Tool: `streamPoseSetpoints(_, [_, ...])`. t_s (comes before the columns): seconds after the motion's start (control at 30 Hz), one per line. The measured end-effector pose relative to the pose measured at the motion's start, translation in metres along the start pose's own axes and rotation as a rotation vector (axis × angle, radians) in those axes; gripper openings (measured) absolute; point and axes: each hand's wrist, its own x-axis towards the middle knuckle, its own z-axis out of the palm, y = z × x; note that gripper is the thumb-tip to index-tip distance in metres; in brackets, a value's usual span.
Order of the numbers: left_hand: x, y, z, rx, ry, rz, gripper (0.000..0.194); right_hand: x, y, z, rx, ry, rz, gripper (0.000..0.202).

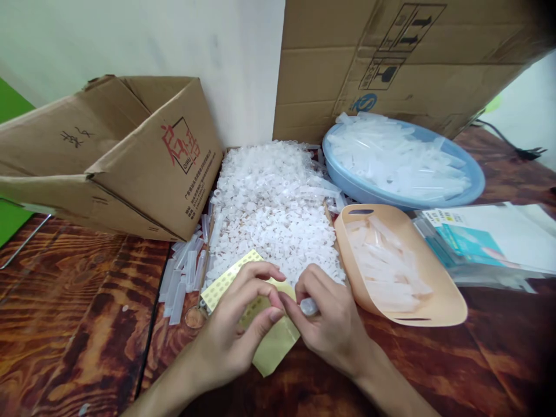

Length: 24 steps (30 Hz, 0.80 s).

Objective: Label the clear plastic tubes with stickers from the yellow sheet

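My left hand (245,324) is curled above a yellow sticker sheet (278,344) with rows of small round dots. Its thumb and index finger come close together in a pinch, and what is between them is too small to make out. In my right hand (330,315) a translucent plastic tube (308,307) is gripped, its rounded end poking out between the fingers. The right thumb's tip meets the left fingertips. Just beyond both hands lies a wide heap of small translucent plastic caps (278,214), with the sheet overlapping its near edge.
An open cardboard box (160,168) stands at left, with loose tubes (182,284) beside it. To the right are a peach basket (452,307) and a blue basin (475,176), both holding tubes. Plastic packets (473,243) lie at far right. A large carton (321,69) stands behind.
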Motion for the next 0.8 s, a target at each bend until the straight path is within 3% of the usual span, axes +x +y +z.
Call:
streamPoseSetpoints(0.3, [0.002,-0.003,0.007,-0.007,-0.016,0.034,0.010,-0.008,0.001,0.014,0.069,-0.136,-0.001,0.021])
streamPoseSetpoints(0.8, [0.002,-0.004,0.010,0.067,0.002,0.062,0.013,-0.006,-0.002,0.014,0.067,-0.131,0.017,0.014])
